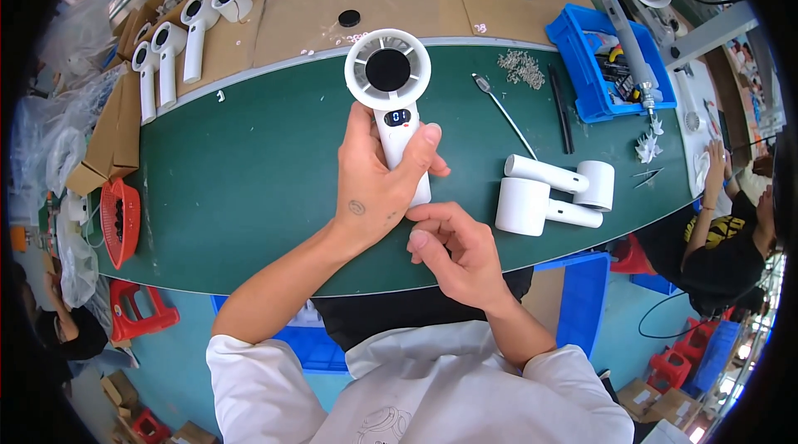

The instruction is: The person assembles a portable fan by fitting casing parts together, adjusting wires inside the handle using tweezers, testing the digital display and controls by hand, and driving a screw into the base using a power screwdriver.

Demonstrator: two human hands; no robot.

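Note:
My left hand (378, 161) is wrapped round the handle of a white handheld fan (407, 140), its thumb along the handle's right side. The fan stands head-up toward the far edge, with a black disc at the centre of its round grille and a small display lit below. Close to the bottom of that handle is my right hand (457, 253), loosely curled, thumb and index finger apart, nothing visible in it. Whether its index fingertip touches the fan I cannot tell. To the right, two more white fans (524, 204) lie on their sides on the green mat (249, 194).
A screwdriver-like tool (505, 115), a pile of small screws (521, 68) and black rods (561, 109) lie right of centre. A blue bin (594, 107) of tools stands beyond. Several fans (195, 37) line the back left; a red basket (120, 224) sits at the left edge.

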